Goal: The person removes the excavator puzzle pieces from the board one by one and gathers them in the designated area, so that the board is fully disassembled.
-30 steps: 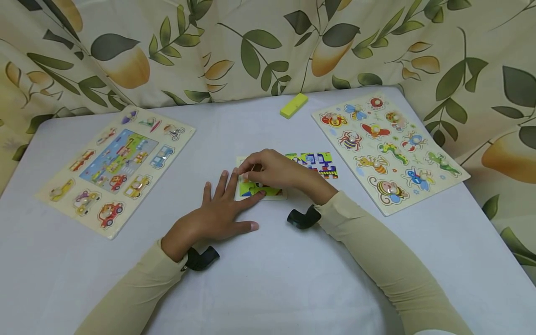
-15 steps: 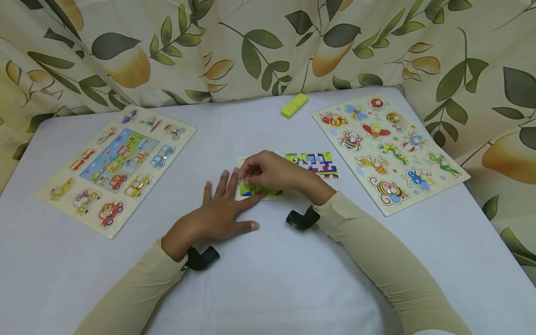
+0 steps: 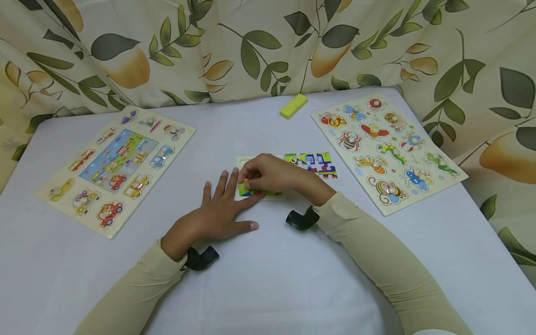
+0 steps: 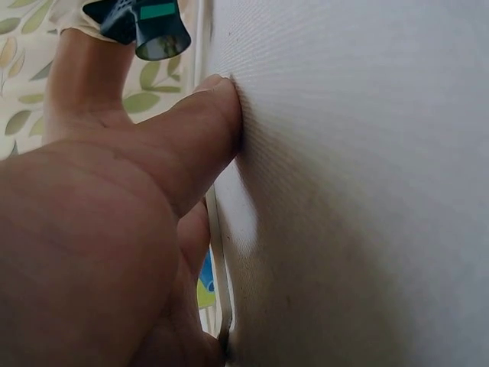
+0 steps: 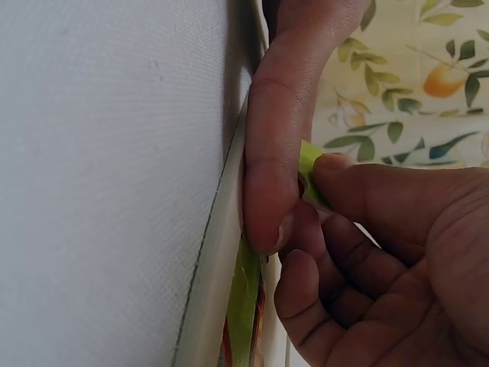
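Note:
My left hand (image 3: pixel 217 218) lies on the white cloth with its fingers spread. Its index finger rests across the lower left of a small framed jigsaw board (image 3: pixel 244 161), holding it from above. Over the same board my right hand (image 3: pixel 276 174) bends down, and thumb and fingers pinch a yellow-green jigsaw piece (image 5: pixel 312 170). In the right wrist view that piece is tilted, close beside the left index finger (image 5: pixel 271 153). Green picture parts show inside the board's pale frame; the right hand hides much of them. The left thumb (image 4: pixel 221 99) touches the cloth.
Several loose jigsaw pieces (image 3: pixel 310 159) lie right of the board. A peg board with vehicles (image 3: pixel 94 174) is at left, one with insects (image 3: pixel 364 179) at right. A yellow-green block (image 3: pixel 293 106) sits at the back, before a leaf-patterned curtain (image 3: pixel 259 46).
My right hand has shifted slightly down toward the near side of the board, its fingers turning the piece a little. The left hand has stayed in place.

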The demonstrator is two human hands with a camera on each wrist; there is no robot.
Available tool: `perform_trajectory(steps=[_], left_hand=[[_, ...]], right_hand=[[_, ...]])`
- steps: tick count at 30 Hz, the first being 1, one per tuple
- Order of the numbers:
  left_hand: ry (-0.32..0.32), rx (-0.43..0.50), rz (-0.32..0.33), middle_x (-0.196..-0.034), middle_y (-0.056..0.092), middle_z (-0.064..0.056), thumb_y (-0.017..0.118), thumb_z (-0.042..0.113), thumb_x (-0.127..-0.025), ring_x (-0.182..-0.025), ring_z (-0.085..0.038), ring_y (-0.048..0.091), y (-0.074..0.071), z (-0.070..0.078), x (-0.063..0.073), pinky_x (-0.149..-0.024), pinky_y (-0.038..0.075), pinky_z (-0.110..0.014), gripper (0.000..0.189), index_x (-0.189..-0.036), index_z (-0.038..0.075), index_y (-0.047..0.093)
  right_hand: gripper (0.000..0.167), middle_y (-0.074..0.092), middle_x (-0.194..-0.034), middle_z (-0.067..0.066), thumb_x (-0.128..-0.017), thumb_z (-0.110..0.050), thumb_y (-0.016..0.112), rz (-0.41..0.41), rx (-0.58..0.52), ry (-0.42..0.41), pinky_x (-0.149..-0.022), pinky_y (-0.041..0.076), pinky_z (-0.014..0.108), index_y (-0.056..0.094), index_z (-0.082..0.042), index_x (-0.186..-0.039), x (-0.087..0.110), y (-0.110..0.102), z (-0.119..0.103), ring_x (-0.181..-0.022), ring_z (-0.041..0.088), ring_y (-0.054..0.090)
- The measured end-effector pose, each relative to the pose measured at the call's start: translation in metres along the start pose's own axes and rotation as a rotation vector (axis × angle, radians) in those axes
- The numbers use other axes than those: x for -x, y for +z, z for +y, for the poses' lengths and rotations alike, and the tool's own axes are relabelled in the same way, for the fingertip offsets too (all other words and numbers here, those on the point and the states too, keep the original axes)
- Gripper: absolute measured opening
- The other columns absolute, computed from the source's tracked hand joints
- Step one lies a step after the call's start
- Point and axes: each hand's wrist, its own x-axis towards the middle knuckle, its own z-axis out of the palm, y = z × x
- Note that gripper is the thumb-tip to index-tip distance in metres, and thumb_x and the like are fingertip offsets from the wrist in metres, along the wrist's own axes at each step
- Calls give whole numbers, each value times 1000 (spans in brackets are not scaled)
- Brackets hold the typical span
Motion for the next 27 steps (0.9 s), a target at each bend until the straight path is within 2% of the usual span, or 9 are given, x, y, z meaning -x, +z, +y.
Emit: perform_trajectory(steps=[8, 15, 27], left_hand=[[5, 3, 3, -157, -23, -18, 56, 59, -91, -140, -41, -24, 0, 0, 0, -102, -8, -71, 71, -153, 39, 27], [-1, 2, 2, -157, -22, -20, 56, 60, -91, -141, -42, -23, 0, 0, 0, -103, -8, -70, 72, -153, 39, 26], [0, 22, 2, -157, -23, -20, 57, 59, -91, -141, -41, -23, 0, -1, 0, -103, -8, -70, 73, -153, 39, 26]], right_hand=[[13, 67, -89, 2, -93, -1, 63, 37, 3, -10, -79, 48, 29, 70, -4, -104, 4, -4, 0, -82, 16, 59], [12, 67, -93, 3, -94, -2, 62, 86, -2, 26, -83, 48, 30, 69, -5, -103, 9, -11, 3, -86, 18, 59], [14, 67, -92, 2, -95, -3, 58, 119, 7, 69, -73, 49, 30, 70, -7, -101, 20, -17, 12, -82, 18, 56]])
